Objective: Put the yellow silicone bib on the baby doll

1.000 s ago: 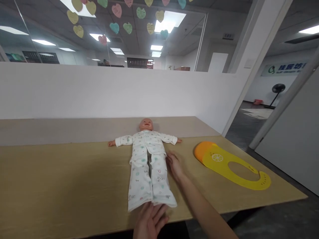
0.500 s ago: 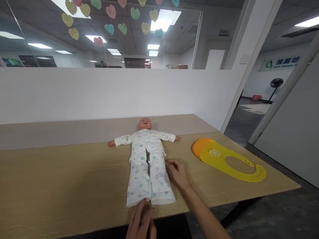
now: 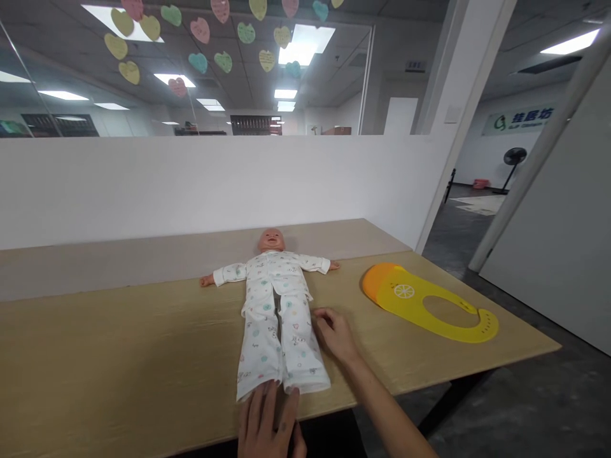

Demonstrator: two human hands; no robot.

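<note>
A baby doll (image 3: 271, 240) lies on its back on the wooden table, arms spread wide. It wears a white printed pajama top (image 3: 274, 270) and matching pajama pants (image 3: 298, 331), whose legs lie stretched toward me. At the near table edge, my left hand (image 3: 270, 423) is spread, its fingertips at the hems of the pants. My right hand (image 3: 335, 334) rests to the right of the doll's leg, fingers loosely curved and lightly parted, close against the pants. Nothing shows in either hand.
On the right of the table (image 3: 143, 356) lies a yellow silicone bib (image 3: 405, 305) with an orange pocket. Behind stands a white partition (image 3: 191, 184) with glass above, dotted with heart-shaped notes. A doorway with a standing fan (image 3: 514, 157) is at the right.
My left hand has moved slightly up and its fingers have spread over the hems of the pants. My right hand stays beside the leg. The whole view has shifted a little.
</note>
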